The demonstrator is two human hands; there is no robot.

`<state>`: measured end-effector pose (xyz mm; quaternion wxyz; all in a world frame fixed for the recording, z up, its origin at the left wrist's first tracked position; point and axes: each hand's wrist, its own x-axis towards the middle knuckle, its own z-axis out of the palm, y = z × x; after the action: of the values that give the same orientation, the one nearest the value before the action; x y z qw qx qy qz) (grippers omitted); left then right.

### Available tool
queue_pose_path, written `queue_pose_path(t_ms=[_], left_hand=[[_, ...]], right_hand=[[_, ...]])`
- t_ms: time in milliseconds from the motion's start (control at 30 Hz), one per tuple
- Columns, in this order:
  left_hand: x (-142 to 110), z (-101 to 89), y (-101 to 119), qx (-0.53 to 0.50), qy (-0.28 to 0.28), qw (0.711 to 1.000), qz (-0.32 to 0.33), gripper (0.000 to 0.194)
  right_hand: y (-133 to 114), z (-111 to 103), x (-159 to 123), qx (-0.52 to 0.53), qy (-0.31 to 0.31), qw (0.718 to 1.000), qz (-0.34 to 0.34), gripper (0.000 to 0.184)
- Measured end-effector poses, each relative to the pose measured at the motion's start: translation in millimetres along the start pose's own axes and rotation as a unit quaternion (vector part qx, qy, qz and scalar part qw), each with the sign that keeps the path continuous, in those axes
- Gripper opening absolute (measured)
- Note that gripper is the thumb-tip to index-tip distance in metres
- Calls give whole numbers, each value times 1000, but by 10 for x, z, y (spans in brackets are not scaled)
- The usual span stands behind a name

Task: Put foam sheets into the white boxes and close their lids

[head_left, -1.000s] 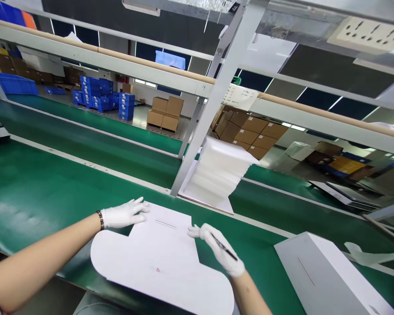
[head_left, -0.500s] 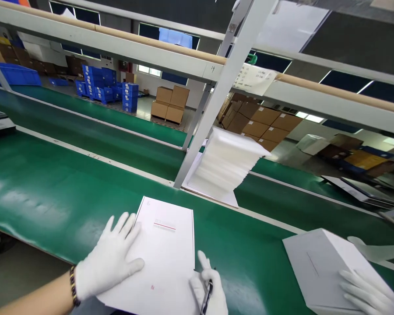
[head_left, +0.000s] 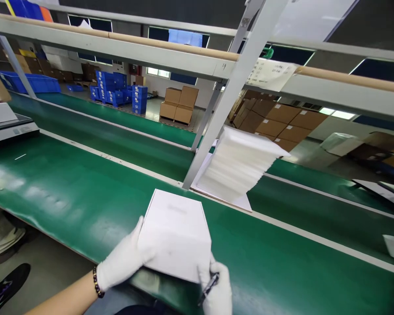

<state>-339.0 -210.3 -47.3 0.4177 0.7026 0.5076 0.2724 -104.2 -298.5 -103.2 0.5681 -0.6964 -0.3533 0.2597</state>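
A white box (head_left: 176, 234) rests near the front edge of the green conveyor belt (head_left: 68, 192). My left hand (head_left: 124, 260), in a white glove, grips the box's left side with its thumb on the top. My right hand (head_left: 216, 288), gloved too, presses the box's near right corner and holds a black pen (head_left: 208, 288) between its fingers. A beaded bracelet (head_left: 96, 280) circles my left wrist.
A stack of white foam sheets (head_left: 239, 164) leans against a slanted metal post (head_left: 230, 96) behind the belt. A second green belt runs beyond it. Flat white items (head_left: 1, 118) lie at the far left. Brown cartons (head_left: 179, 107) and blue crates (head_left: 118, 94) stand in the background.
The flat white sheet is now a closed box under my hands. The second white box and the other person's gloved hand at the right have left the view, which has shifted.
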Motion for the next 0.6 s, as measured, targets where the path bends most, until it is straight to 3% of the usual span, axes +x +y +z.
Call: queue_pose_path(t_ms=[100,133,200,300,367,467,600], left_hand=[[419,-315,320,107,45,991,64,62],[599,-394,407,130,68,984,96,59],[959,-476,510,159,83,979,95,58],[1340,-428,469,164,75,982,60,57],[1448,-352,372,151,56,986,47,60],[1455,-278,267,112,30,993,22,64],[1213,-229,165,28,38,998,32,69]], right_hand=[[-577,-2,530,-7,34,990,-136,36],[-733,37,735,-5,47,986,-160,35],[-910,170,1121,40,49,984,-164,35],[-829,432,1499,125,47,983,-128,37],[-669,566,1586,119,57,984,-117,37],[-504,617,1559,87,64,987,-122,36],[-351,413,1346,46,47,982,-176,32]])
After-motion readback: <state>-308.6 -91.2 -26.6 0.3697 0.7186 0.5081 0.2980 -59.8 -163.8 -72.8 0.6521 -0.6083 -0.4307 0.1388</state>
